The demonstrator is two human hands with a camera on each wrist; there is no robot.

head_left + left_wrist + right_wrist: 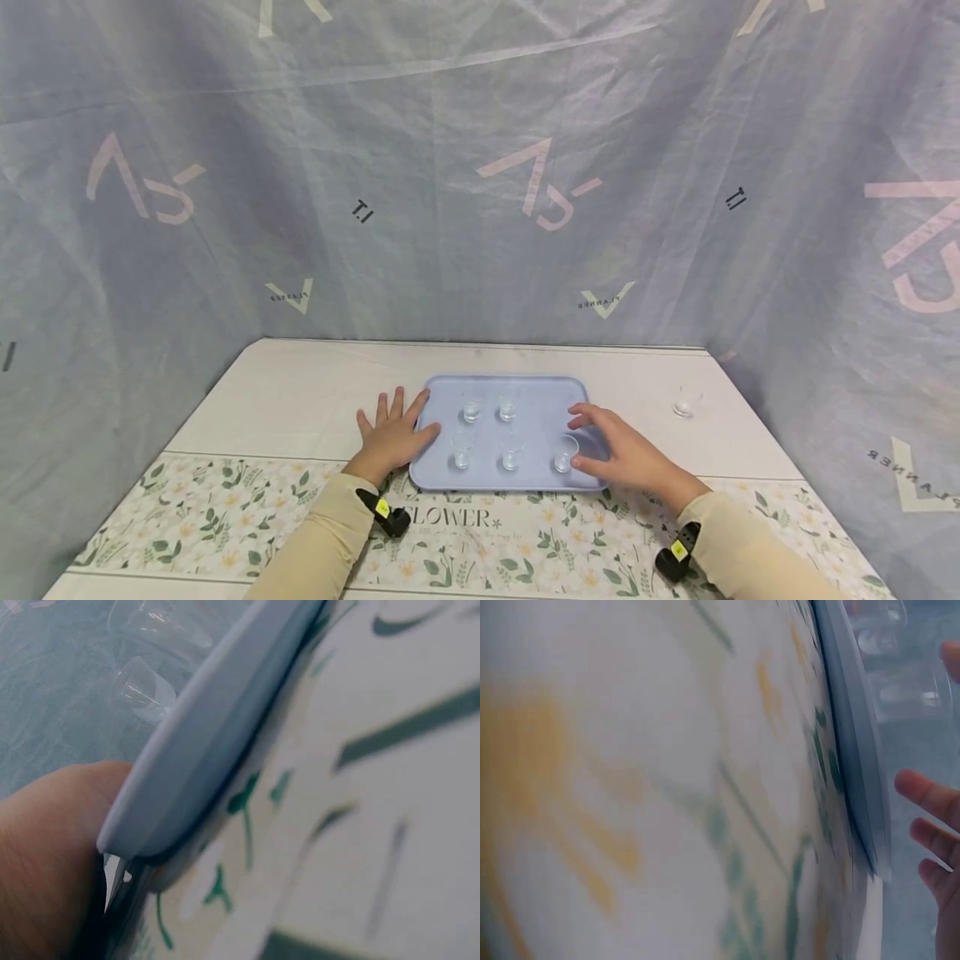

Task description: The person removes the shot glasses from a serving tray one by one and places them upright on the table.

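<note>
A light blue rectangular tray [540, 421] lies on the table with several small clear glasses standing on it. My left hand [392, 435] is spread flat at the tray's left side, its thumb over the rim. At the right end of the tray, my right hand [628, 450] has thumb and fingers apart beside the front right glass [564, 460]. The thumb tip looks close to that glass; whether it touches cannot be told. In the right wrist view the fingers [930, 796] are clear of the glass [909, 696]. Another clear glass [686, 403] stands on the table, right of the tray.
A white cloth with a floral band [555, 542] covers the table. Grey printed fabric [435, 208] hangs behind it and at both sides. Black camera straps [388, 512] sit on both wrists.
</note>
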